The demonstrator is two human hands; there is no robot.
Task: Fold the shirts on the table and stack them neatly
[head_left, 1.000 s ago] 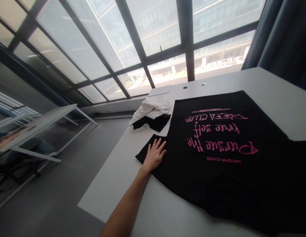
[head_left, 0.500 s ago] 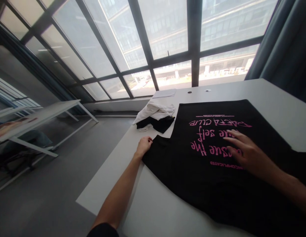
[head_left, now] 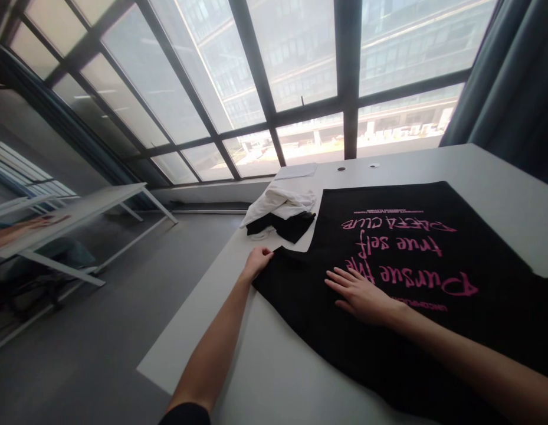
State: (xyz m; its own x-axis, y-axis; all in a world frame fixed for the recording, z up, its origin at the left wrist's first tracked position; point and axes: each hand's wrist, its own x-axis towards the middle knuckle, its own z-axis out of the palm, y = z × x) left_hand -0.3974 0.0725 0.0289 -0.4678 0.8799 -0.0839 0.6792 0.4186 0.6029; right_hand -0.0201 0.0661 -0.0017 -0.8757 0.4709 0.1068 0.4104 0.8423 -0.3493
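Note:
A black T-shirt [head_left: 410,260] with pink lettering lies spread flat on the white table [head_left: 274,366], print facing up. My left hand [head_left: 256,261] is closed, pinching the hem of the shirt's left sleeve at the table's left side. My right hand [head_left: 361,294] lies flat on the shirt's chest, fingers stretched out and pointing left, just below the pink words.
A small pile of white and black clothes [head_left: 280,212] sits beyond the sleeve. A sheet of paper [head_left: 295,171] lies near the window. Another white table [head_left: 74,215] stands to the left, with another person's hand [head_left: 17,230] on it. Dark curtains [head_left: 508,88] hang at right.
My left hand went from lying flat on the sleeve to pinching its edge. My right hand came into view and slid left across the print to rest lower on the chest.

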